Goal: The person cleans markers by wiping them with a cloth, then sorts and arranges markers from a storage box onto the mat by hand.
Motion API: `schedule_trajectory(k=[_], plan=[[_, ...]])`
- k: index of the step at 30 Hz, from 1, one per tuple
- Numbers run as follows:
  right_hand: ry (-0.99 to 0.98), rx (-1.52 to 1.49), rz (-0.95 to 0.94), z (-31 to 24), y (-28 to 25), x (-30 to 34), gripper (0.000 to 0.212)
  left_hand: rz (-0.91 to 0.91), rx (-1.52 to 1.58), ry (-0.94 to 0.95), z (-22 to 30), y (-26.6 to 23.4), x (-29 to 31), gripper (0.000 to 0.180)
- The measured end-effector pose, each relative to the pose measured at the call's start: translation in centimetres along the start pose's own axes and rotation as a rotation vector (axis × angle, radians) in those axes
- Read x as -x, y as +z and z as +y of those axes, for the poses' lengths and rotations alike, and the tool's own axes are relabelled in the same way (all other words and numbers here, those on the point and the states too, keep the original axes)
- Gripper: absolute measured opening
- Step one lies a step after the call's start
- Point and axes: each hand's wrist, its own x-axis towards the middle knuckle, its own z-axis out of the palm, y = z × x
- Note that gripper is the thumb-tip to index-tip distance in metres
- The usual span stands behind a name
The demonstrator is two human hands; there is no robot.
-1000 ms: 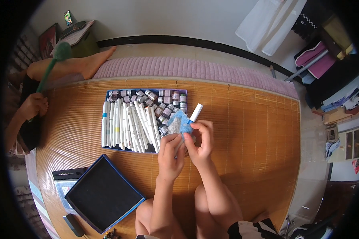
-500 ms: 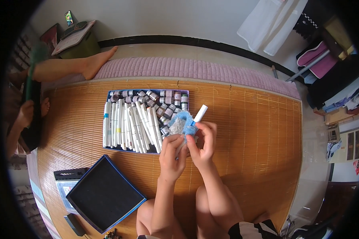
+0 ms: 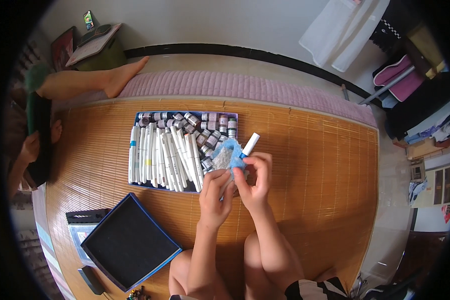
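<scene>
A fluffy blue and grey cloth (image 3: 222, 159) is bunched above my two hands, over the right edge of a shallow box. Pinched at its lower part, it is held by my left hand (image 3: 215, 200), which is closed. Up from the cloth, tilted to the right, sticks a white marker pen (image 3: 250, 144) with a blue band. My right hand (image 3: 255, 182) is closed on the marker, its thumb and fingers pressing cloth too. The marker's lower part is hidden by cloth and fingers.
The blue-rimmed box (image 3: 237, 119) holds several white markers (image 3: 172, 160) and small dark jars (image 3: 212, 139). A black-lined box lid (image 3: 132, 242) lies at lower left over a clear case (image 3: 80, 235). At far left another person's hand (image 3: 31, 147) holds a blurred green fan-like thing (image 3: 35, 95).
My hands, the cloth and the marker stay nearly in place. At the left, the other person's green fan-like thing has swung further left.
</scene>
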Motion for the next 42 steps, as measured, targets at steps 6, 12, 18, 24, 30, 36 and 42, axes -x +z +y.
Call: schedule_trajectory(k=[6, 12, 18, 24, 30, 36, 42], plan=[[0.1, -0.202, 0.044, -0.2, -0.1, 0.2, 0.011, 0.01, -0.009, 0.011, -0.2, 0.2, 0.1, 0.022], [0.204, -0.365, 0.083, -0.6, -0.2, -0.2, 0.013, 0.002, -0.047, 0.032, 0.2, 0.2, -0.2, 0.023], [0.485, -0.596, 0.193, -0.4, -0.2, -0.4, 0.019, -0.032, -0.063, 0.055, 0.4, -0.1, -0.3, 0.018], [0.648, -0.687, 0.139, 0.4, -0.5, -0.4, 0.019, -0.042, -0.088, 0.087, 0.4, 0.0, -0.4, 0.018], [0.925, -1.015, -0.054, -0.3, -1.2, -1.0, 0.026, -0.056, -0.043, 0.051, 0.2, 0.1, -0.2, 0.018], [0.974, -1.017, 0.006, -0.8, -1.1, -1.1, 0.031, -0.07, 0.0, 0.025, 0.1, 0.2, -0.2, 0.017], [0.878, -1.267, -0.071, 0.0, -1.4, -0.8, 0.041, -0.073, 0.057, -0.028, 0.1, 0.3, 0.0, 0.017]])
